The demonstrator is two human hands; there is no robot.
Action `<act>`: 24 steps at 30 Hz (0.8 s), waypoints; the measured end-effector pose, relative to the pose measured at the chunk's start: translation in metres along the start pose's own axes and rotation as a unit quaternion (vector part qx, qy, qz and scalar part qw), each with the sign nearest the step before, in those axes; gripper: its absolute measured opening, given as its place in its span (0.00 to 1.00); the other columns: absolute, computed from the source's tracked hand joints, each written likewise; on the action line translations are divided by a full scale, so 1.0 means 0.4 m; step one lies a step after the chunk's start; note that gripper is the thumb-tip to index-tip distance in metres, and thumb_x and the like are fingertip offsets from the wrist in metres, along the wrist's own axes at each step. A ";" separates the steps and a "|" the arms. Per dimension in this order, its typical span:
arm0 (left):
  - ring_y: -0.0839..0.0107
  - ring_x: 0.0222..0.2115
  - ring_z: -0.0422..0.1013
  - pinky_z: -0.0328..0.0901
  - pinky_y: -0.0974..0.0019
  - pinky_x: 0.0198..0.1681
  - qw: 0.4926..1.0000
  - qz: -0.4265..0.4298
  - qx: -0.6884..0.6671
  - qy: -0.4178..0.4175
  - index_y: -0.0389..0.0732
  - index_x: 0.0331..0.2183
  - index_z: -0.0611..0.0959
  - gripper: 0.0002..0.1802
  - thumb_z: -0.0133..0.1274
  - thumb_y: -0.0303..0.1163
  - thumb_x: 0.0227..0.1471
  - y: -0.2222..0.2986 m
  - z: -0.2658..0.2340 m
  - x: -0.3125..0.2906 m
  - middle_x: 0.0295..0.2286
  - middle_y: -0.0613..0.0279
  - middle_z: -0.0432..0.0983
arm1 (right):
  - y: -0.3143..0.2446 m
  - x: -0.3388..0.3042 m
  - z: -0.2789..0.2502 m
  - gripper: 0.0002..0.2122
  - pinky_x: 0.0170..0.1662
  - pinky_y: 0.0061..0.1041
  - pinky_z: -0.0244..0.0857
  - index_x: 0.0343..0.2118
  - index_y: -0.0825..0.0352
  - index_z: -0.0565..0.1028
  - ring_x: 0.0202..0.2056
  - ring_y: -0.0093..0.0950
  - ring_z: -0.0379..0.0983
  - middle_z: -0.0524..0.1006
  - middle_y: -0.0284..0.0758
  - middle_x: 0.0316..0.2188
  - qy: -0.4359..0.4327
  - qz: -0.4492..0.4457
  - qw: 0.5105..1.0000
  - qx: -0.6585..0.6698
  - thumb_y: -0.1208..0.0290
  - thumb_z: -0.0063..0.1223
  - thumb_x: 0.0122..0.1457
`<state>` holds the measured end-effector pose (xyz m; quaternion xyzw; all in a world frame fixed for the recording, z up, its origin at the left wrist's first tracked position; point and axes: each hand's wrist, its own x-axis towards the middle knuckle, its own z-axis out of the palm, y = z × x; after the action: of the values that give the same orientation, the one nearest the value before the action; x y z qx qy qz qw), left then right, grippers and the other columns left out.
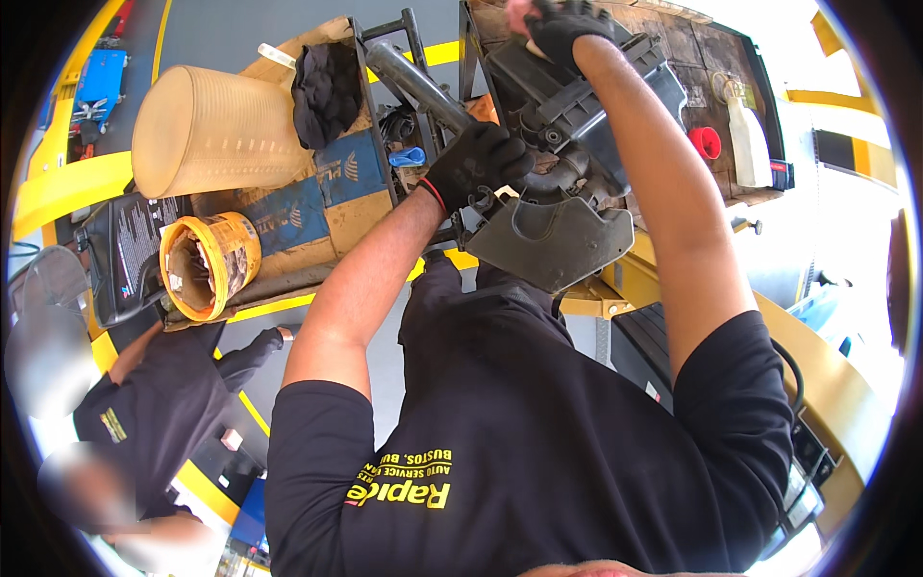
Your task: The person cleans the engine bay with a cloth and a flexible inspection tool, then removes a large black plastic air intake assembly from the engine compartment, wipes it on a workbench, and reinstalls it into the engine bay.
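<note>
A black plastic air filter housing (562,101) with a curved duct and a flat, notched plate (553,240) lies in front of me on the cart. My left hand (476,165), in a black glove with a red cuff edge, is curled around the housing's left side by the duct. A dark tube (413,82) slopes down to that hand from the upper left. My right hand (569,34), also in a black glove, reaches to the far end of the housing. Its fingers are closed on a pink cloth (522,19), partly cut off by the picture's edge.
To the left stand a large translucent container (212,130), a yellow bucket (240,255), a black jug (125,255) and a black cloth (327,94) on cardboard. Right of the housing are a red cup (705,142) and a white bottle (748,144). Another person (159,413) is at lower left.
</note>
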<state>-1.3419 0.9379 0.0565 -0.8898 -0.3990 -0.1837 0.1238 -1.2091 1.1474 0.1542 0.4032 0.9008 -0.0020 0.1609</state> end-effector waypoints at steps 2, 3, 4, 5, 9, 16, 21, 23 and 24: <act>0.64 0.50 0.70 0.67 0.53 0.57 1.000 0.003 -0.012 -0.011 0.59 0.49 0.79 0.29 0.60 0.38 0.40 -0.003 -0.002 0.003 0.46 0.70 0.71 | -0.058 -0.021 0.030 0.33 0.75 0.58 0.32 0.69 0.48 0.67 0.76 0.54 0.42 0.55 0.47 0.75 0.015 0.021 0.996 0.088 0.37 0.34 0.66; 0.63 0.50 0.70 0.68 0.53 0.56 0.999 -0.010 -0.036 -0.037 0.58 0.48 0.79 0.28 0.60 0.38 0.40 -0.001 -0.004 0.001 0.45 0.70 0.72 | -0.079 -0.029 0.089 0.29 0.75 0.57 0.37 0.66 0.47 0.70 0.75 0.51 0.47 0.59 0.43 0.73 0.067 -0.026 0.994 0.077 0.42 0.40 0.66; 0.63 0.49 0.70 0.68 0.54 0.56 0.996 -0.026 -0.058 -0.060 0.58 0.47 0.80 0.26 0.60 0.38 0.40 0.006 -0.006 0.001 0.44 0.69 0.72 | -0.102 -0.046 0.113 0.24 0.74 0.55 0.43 0.63 0.46 0.73 0.73 0.48 0.52 0.63 0.39 0.71 0.120 -0.075 0.988 0.064 0.47 0.46 0.66; 0.62 0.49 0.71 0.68 0.54 0.55 0.992 -0.041 -0.080 -0.084 0.57 0.46 0.80 0.25 0.60 0.38 0.40 0.010 -0.007 0.002 0.43 0.68 0.73 | -0.109 -0.051 0.126 0.21 0.73 0.54 0.48 0.60 0.45 0.77 0.72 0.45 0.57 0.67 0.35 0.69 0.172 -0.124 0.976 0.050 0.52 0.51 0.66; 0.64 0.46 0.71 0.68 0.56 0.51 0.997 -0.020 -0.045 0.066 0.55 0.39 0.80 0.18 0.58 0.39 0.41 -0.008 -0.017 0.003 0.39 0.69 0.72 | 0.081 -0.005 -0.085 0.33 0.75 0.50 0.44 0.69 0.56 0.66 0.72 0.48 0.56 0.66 0.55 0.67 -0.042 0.213 0.975 0.038 0.40 0.34 0.69; 0.65 0.41 0.70 0.67 0.55 0.49 0.997 -0.033 -0.063 0.019 0.54 0.39 0.78 0.18 0.56 0.40 0.42 -0.004 -0.036 0.009 0.38 0.70 0.71 | -0.033 -0.037 0.025 0.34 0.73 0.50 0.49 0.71 0.52 0.65 0.73 0.44 0.56 0.58 0.43 0.74 -0.007 -0.095 0.989 -0.114 0.42 0.47 0.65; 0.64 0.47 0.71 0.69 0.53 0.52 0.988 -0.049 -0.115 0.089 0.54 0.43 0.79 0.19 0.58 0.39 0.45 0.003 0.005 -0.005 0.42 0.69 0.73 | 0.113 0.001 -0.062 0.32 0.72 0.41 0.55 0.68 0.50 0.69 0.65 0.39 0.71 0.74 0.42 0.65 -0.146 0.150 0.978 0.019 0.44 0.52 0.61; 0.64 0.47 0.72 0.69 0.52 0.52 0.992 -0.037 -0.100 0.070 0.54 0.44 0.79 0.21 0.59 0.38 0.45 0.007 0.004 0.010 0.43 0.68 0.74 | 0.174 0.021 -0.051 0.39 0.66 0.42 0.64 0.70 0.53 0.64 0.63 0.39 0.73 0.76 0.44 0.62 -0.200 0.176 0.963 0.029 0.43 0.56 0.57; 0.63 0.47 0.72 0.69 0.52 0.52 0.994 -0.032 -0.089 0.058 0.54 0.45 0.79 0.22 0.59 0.38 0.45 0.006 0.003 0.018 0.43 0.68 0.74 | 0.141 -0.002 0.011 0.37 0.65 0.43 0.65 0.69 0.56 0.65 0.63 0.42 0.72 0.75 0.47 0.61 -0.114 0.185 0.976 -0.017 0.45 0.54 0.59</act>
<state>-1.3354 0.9416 0.0582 -0.8719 -0.4015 -0.2736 0.0610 -1.1663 1.1844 0.1573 0.5571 0.7865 -0.0033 0.2667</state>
